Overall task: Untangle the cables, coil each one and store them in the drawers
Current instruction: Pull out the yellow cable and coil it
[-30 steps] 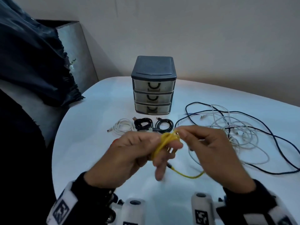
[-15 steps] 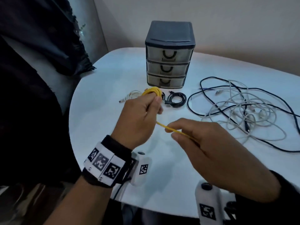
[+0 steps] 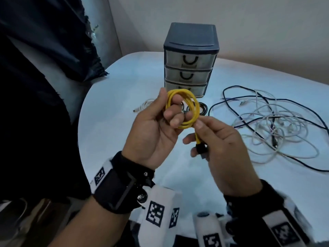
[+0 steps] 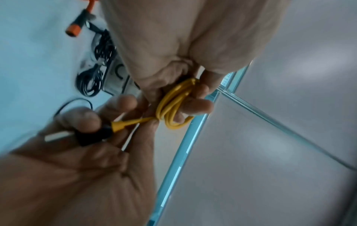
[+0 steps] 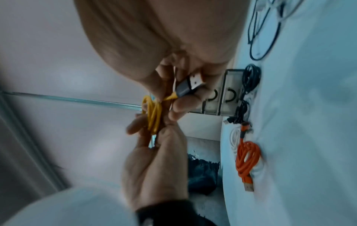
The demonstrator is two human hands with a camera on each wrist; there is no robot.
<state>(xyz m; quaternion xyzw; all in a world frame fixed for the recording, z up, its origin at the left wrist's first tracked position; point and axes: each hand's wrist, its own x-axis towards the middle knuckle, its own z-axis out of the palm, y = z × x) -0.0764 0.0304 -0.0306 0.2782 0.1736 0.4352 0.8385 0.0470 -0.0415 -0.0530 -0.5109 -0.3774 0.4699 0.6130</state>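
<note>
Above a pale blue counter [image 3: 124, 90], a thin yellow rubber cable [image 3: 183, 107] is wound in loops. Its coil is gripped by the left hand [image 3: 153, 132]; its dark plug end is pinched by the right hand [image 3: 220, 148].

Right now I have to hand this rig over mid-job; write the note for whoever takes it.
Left hand: grips the yellow cable, coiled in loops round its fingers.
Right hand: pinches that cable's free end just behind the plug.
On the table: white coil, two black coils and an orange coil lie in front of the drawers, all three shut.
Right of them, a tangle of white and dark cables.
Done: four coils made, yellow nearly finished.
Left: secure the yellow end, untangle and coil the rest, store everything in the drawers.
</note>
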